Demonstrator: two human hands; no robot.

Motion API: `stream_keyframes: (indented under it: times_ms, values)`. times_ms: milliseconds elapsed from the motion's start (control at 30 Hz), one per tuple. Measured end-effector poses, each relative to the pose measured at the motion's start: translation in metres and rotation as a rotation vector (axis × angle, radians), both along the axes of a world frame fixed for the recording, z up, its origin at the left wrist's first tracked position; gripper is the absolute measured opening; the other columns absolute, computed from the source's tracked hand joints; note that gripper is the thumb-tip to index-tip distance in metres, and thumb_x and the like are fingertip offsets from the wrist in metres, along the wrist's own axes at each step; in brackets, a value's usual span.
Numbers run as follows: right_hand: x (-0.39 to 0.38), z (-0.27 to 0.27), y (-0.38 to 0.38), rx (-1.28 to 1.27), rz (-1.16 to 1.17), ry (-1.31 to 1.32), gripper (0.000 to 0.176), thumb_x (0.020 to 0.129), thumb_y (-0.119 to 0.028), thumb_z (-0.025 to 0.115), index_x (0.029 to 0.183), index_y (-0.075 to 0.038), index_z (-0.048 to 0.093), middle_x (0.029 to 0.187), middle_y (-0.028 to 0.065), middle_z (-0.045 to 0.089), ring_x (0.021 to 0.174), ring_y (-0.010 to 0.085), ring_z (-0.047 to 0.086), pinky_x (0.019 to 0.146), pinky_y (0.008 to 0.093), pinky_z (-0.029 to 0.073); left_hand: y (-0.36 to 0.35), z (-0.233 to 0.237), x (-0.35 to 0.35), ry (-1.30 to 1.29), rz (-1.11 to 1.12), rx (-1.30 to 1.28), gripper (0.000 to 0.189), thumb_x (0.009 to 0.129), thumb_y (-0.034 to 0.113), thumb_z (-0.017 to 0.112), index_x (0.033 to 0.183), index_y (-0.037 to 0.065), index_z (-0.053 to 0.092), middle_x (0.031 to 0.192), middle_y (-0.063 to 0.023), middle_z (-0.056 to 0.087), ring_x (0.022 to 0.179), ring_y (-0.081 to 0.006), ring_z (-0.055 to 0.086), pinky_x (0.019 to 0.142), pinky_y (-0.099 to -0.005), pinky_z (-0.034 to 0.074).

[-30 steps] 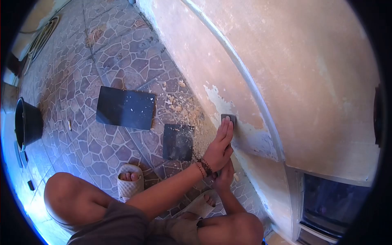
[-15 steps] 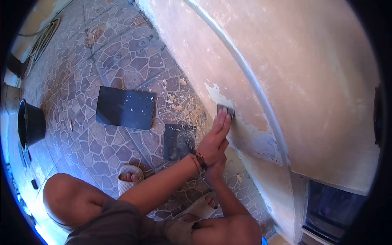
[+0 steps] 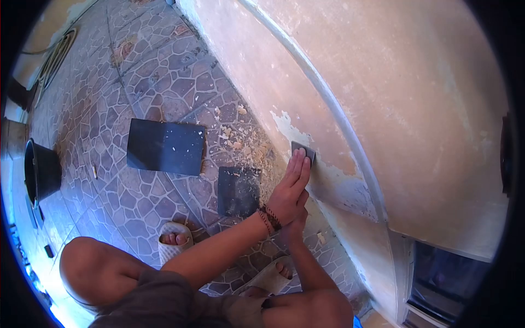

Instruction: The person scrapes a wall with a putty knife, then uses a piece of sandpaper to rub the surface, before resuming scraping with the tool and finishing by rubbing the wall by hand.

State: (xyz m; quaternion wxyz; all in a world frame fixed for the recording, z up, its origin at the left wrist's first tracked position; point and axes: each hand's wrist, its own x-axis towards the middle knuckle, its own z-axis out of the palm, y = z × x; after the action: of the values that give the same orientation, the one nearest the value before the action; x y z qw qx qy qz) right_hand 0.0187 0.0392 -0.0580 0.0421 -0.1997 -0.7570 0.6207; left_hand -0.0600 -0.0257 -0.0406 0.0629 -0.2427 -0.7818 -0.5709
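A flat dark scraper (image 3: 311,153) lies against the wall (image 3: 328,188), at the lower edge of a pale patch where the paint has come off. My left hand (image 3: 290,191), with braided bands at the wrist, has its fingers stretched together onto the scraper's blade. Below it, my right hand (image 3: 296,223) is closed, apparently round the handle, which the left hand mostly hides. Paint flakes (image 3: 238,143) are scattered on the floor beside the wall base.
Two dark flat sheets (image 3: 164,147) (image 3: 238,191) lie on the stone-patterned floor (image 3: 136,208), dusted with flakes. A black bucket (image 3: 46,169) stands at left, and a coiled hose (image 3: 57,60) is at upper left. A raised ledge (image 3: 333,98) curves along the wall.
Both hands have shifted very slightly along the wall with the scraper, and more of its blade shows. The view has moved a little.
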Motion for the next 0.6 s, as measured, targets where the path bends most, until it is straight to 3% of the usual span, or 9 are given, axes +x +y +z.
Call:
stream_keyframes:
  times_ms: [100,233,400,500,600]
  values:
    - [-0.035,0.007,-0.015,-0.076,-0.082,0.134,0.04,0.094,-0.03,0.036,0.107,0.005,0.051,0.093,0.0097,0.058,0.082,0.0137,0.055,0.067,0.0305,0.047,-0.01,0.019,-0.034,0.038,0.054,0.029,0.07,0.071,-0.004,0.047,0.136,-0.004,0.021,0.139,-0.0301,0.018,0.13,-0.0402,0.02,0.102,-0.0384,0.031]
    - [-0.069,0.033,-0.022,-0.345,-0.022,0.078,0.039,0.094,-0.03,0.037,0.107,0.005,0.051,0.092,0.0099,0.058,0.083,0.0143,0.056,0.067,0.0304,0.048,-0.026,0.041,-0.062,0.067,0.085,0.059,0.07,0.071,-0.004,0.048,0.135,-0.005,0.022,0.139,-0.0308,0.017,0.13,-0.0406,0.02,0.102,-0.0386,0.031]
    - [-0.013,0.002,-0.006,-0.155,-0.092,0.146,0.037,0.093,-0.026,0.037,0.107,0.005,0.05,0.092,0.0113,0.057,0.084,0.0163,0.057,0.068,0.0302,0.049,-0.011,0.019,-0.02,0.057,-0.03,0.052,0.069,0.069,-0.004,0.049,0.134,-0.005,0.025,0.139,-0.0298,0.018,0.13,-0.0407,0.021,0.104,-0.0385,0.028]
    - [-0.005,0.015,-0.008,-0.317,-0.177,0.052,0.037,0.093,-0.026,0.036,0.106,0.006,0.051,0.09,0.012,0.058,0.083,0.0162,0.057,0.068,0.0307,0.049,-0.004,0.012,-0.009,0.06,-0.044,0.053,0.069,0.069,-0.004,0.05,0.133,-0.006,0.026,0.139,-0.0296,0.018,0.129,-0.0404,0.022,0.104,-0.0387,0.028]
    - [-0.033,0.017,-0.028,-0.389,-0.193,0.126,0.035,0.092,-0.025,0.035,0.103,0.005,0.05,0.095,0.011,0.056,0.088,0.0154,0.056,0.072,0.0302,0.047,-0.018,0.023,-0.035,0.104,-0.027,0.043,0.069,0.069,-0.003,0.05,0.133,-0.006,0.027,0.139,-0.0299,0.019,0.129,-0.0403,0.023,0.103,-0.0387,0.029]
